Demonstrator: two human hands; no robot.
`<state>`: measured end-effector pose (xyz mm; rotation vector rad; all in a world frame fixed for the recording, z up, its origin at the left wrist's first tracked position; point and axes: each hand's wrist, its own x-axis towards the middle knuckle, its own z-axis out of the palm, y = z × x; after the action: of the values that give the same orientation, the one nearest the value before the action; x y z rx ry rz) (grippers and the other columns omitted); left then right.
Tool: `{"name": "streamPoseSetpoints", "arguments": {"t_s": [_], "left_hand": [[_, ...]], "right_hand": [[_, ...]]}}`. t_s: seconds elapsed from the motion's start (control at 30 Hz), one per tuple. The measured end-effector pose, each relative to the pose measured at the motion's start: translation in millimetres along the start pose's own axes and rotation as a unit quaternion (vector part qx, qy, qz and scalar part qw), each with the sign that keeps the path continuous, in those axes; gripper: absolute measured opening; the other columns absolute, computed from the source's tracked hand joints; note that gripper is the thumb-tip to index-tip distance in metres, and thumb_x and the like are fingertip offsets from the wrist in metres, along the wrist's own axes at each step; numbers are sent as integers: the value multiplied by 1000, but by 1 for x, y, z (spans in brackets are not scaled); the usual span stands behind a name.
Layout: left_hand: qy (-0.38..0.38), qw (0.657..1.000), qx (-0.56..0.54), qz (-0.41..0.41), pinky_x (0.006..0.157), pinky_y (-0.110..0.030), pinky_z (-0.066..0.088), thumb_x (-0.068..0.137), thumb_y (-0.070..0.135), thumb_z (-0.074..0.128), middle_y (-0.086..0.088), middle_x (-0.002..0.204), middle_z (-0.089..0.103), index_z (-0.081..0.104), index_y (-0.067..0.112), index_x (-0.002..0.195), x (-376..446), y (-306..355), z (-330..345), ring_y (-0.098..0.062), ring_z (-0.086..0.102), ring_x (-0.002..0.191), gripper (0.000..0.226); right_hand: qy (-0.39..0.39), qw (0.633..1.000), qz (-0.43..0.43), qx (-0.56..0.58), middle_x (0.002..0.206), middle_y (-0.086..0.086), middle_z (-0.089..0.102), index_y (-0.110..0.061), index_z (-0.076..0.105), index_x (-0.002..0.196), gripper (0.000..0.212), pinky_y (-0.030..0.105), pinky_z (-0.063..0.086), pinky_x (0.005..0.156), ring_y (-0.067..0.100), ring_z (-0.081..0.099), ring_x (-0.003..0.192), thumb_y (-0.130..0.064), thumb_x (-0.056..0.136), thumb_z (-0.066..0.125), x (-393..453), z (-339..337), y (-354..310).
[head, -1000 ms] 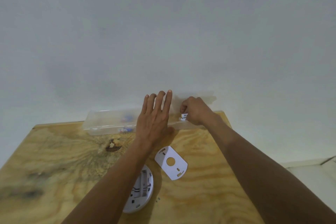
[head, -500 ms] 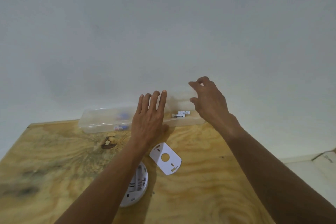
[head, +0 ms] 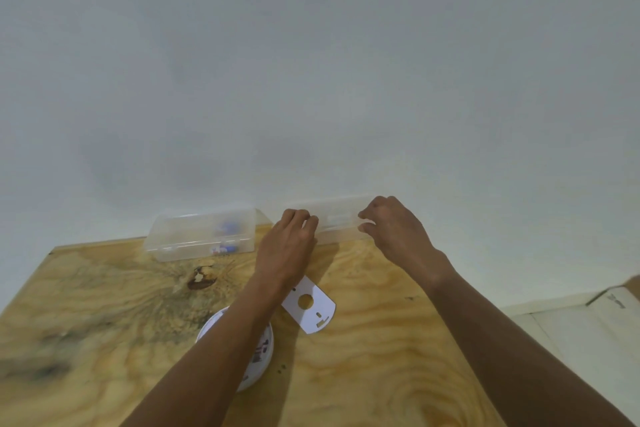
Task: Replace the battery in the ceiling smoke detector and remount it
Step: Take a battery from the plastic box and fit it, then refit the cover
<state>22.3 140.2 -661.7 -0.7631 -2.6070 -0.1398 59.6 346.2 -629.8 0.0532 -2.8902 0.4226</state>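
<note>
A pale bare wall rises behind a plywood table point(head: 363, 374), whose grain swirls under both forearms. At the far edge, both hands work on one of two clear plastic boxes: the left hand point(head: 287, 246) curls its fingers over the near-left corner of the right box point(head: 337, 222), and the right hand point(head: 394, 230) pinches that box's right end between thumb and fingertips, seemingly closing or steadying its lid. Something small and white shows through the lid between the hands; whether these are batteries I cannot tell. The left box point(head: 201, 232) sits just left of the left hand, lid shut, with a few blue-and-white items inside, too blurred to count. The detector point(head: 258, 354), one white disc, lies back-up beneath the left forearm, half hidden by it. One white mounting plate point(head: 310, 305) lies just right of that wrist, between the two arms. A cardboard carton point(head: 620, 295) shows off the table, beyond the right arm. The detector looks light, rigid and smooth, so it is best gripped round its rim with spread fingers; its thin plastic clips would likely snap if forced. The plate is thin and flat, easier to lift by sliding a fingertip under an edge.
</note>
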Motion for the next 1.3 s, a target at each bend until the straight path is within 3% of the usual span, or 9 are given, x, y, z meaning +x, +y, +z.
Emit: {"name": "streamPoseSetpoints", "arguments": {"t_s": [0.3,0.5,0.67,0.77,0.83,1.0,1.1,1.2,1.3], "left_hand": [[-25,998,-61,-19,52,-39,57,84,6,75,-6,110,73,75,9,106,5,-10,-2,-28,61,110,22],[-36,997,-70,-27,62,-43,58,89,6,70,-9,117,71,74,8,113,3,-8,-2,-28,59,115,25],[-112,989,-88,-30,98,-41,50,100,19,56,-4,150,48,51,14,144,6,-11,-21,-21,35,141,45],[-87,990,-101,-35,106,-40,44,101,25,56,-4,153,44,45,16,148,-11,-27,-35,-22,34,143,50],[-50,991,-113,-47,107,-40,43,98,21,59,-7,148,50,49,14,145,-29,-47,-45,-26,40,139,48],[-15,985,-114,-130,106,-44,44,89,15,68,-13,140,58,57,8,138,-77,-119,-67,-32,49,132,51],[-36,981,-88,-167,106,-45,43,86,14,71,-14,141,56,54,7,140,-99,-158,-70,-33,46,133,58],[-60,978,-73,-187,107,-45,42,89,19,71,-11,146,52,49,10,145,-108,-181,-68,-31,42,136,61],[-76,979,-70,-175,108,-43,42,90,17,69,-7,148,50,47,12,146,-108,-194,-60,-29,39,138,60]], "right_hand": [[51,999,-10,-11,82,2,51,-3,66,77,20,33,42,61,21,56,81,-8,95,60,-1,20,0],[63,998,-15,-11,81,-2,40,-7,50,69,26,24,25,54,16,43,73,-2,93,58,-5,18,-4],[10,998,26,-55,99,6,48,-5,59,86,9,35,45,61,25,54,86,-1,94,57,-5,9,-20],[7,999,36,10,124,8,50,-13,57,130,37,39,53,81,27,58,107,-3,94,57,-10,12,-45],[5,992,59,115,127,8,53,-14,55,134,39,35,49,90,25,57,114,-12,96,58,-13,14,-77],[-58,937,140,316,108,8,72,-10,72,105,21,31,53,88,23,66,101,-23,89,67,-3,34,-163],[-80,874,246,411,76,9,69,-3,68,81,19,33,55,63,22,64,67,-21,85,70,11,51,-196],[-77,789,336,508,65,13,58,2,61,94,18,23,41,40,17,50,41,-13,88,69,22,61,-216],[-72,730,378,566,69,15,56,3,53,109,19,20,38,35,15,47,44,-9,96,59,27,67,-228]]}}
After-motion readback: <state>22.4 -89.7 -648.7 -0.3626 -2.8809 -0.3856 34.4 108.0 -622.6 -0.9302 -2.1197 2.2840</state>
